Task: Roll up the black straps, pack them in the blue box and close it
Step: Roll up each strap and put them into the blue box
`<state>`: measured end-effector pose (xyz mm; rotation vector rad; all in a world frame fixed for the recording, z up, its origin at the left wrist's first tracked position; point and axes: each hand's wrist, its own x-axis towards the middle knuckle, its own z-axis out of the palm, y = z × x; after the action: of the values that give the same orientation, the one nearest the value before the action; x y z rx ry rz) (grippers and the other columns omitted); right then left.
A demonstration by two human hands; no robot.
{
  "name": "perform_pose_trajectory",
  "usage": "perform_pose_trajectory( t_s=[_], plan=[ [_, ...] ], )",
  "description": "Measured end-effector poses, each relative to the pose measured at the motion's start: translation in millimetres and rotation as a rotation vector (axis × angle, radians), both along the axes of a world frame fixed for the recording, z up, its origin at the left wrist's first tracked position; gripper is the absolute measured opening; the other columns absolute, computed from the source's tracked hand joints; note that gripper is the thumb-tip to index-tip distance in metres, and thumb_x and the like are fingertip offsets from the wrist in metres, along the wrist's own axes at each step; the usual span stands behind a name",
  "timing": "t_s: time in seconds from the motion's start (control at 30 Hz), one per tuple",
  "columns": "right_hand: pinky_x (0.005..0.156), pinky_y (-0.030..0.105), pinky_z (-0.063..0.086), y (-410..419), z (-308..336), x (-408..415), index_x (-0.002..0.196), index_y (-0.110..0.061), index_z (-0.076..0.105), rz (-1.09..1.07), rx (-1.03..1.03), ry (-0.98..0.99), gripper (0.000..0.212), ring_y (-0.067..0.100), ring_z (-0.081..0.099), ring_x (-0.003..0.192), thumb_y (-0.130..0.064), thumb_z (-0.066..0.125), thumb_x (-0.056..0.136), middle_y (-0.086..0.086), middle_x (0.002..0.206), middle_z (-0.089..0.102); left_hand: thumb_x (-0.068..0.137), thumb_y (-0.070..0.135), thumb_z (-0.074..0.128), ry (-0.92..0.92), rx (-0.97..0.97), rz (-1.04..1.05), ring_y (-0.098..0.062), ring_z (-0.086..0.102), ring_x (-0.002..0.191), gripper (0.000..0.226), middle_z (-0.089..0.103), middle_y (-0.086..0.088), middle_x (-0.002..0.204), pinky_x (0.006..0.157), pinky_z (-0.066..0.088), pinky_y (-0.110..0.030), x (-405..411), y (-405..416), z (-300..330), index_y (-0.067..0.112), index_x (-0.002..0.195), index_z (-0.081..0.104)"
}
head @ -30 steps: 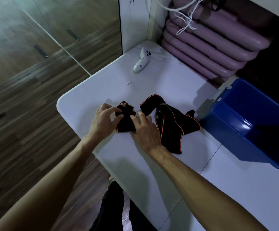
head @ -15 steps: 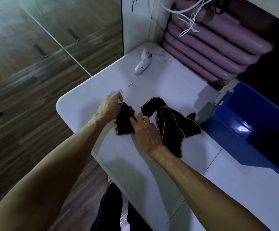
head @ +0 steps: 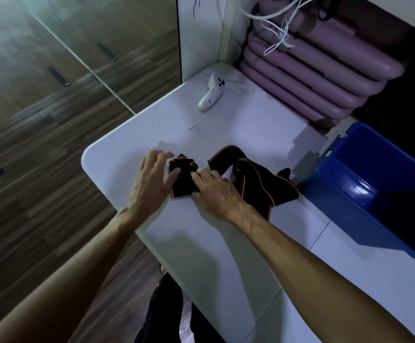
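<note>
Head cam: black straps (head: pixel 256 184) sit bunched near the white table's (head: pixel 226 256) edge, one end partly rolled. Right hand (head: pixel 216 191) pinches that roll, probably so it doesn't unwind. Left hand (head: pixel 152 179) is blurry, fingers spread against it, gripping nothing. Blue box (head: pixel 350 206) waits lidless just beside.

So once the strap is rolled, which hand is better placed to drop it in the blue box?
Probably the right hand: it pinches the strap roll and lies nearer the open blue box. The left hand sits on the far side, fingers loose.
</note>
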<state>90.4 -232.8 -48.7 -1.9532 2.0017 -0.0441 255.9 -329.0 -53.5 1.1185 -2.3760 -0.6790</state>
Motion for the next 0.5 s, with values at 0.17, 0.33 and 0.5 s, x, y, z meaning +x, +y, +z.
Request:
perform_pose_trajectory(
  t_s=[0.17, 0.33, 0.5],
  plan=[
    [0.101, 0.046, 0.042, -8, 0, -5, 0.15, -0.008, 0.028, -0.032, 0.018, -0.215, 0.058, 0.03, 0.035, 0.134, -0.031, 0.046, 0.1, 0.01, 0.151, 0.033, 0.085, 0.039, 0.069, -0.054, -0.027, -0.189, -0.026, 0.053, 0.113, 0.055, 0.051, -0.008, 0.127, 0.093, 0.048, -0.035, 28, 32, -16, 0.011, 0.129, 0.052],
    [0.098, 0.035, 0.04, -13, 4, -3, 0.14, -0.011, 0.042, -0.248, -0.002, -0.516, 0.043, 0.027, 0.048, 0.126, -0.029, 0.047, 0.101, 0.011, 0.138, 0.05, 0.086, 0.042, 0.066, 0.039, 0.084, -0.042, -0.021, 0.054, 0.099, 0.04, 0.063, -0.001, 0.108, 0.085, 0.043, -0.029, 14, 9, -11, 0.015, 0.115, 0.06],
    [0.094, 0.032, 0.038, -20, 7, 1, 0.14, -0.011, 0.038, -0.405, 0.004, -0.632, 0.045, 0.03, 0.05, 0.125, -0.027, 0.051, 0.1, 0.016, 0.134, 0.055, 0.082, 0.034, 0.072, 0.044, 0.395, 0.085, -0.021, 0.059, 0.083, 0.046, 0.061, 0.002, 0.095, 0.077, 0.044, -0.032, 7, -8, -5, 0.016, 0.122, 0.056]
  ],
)
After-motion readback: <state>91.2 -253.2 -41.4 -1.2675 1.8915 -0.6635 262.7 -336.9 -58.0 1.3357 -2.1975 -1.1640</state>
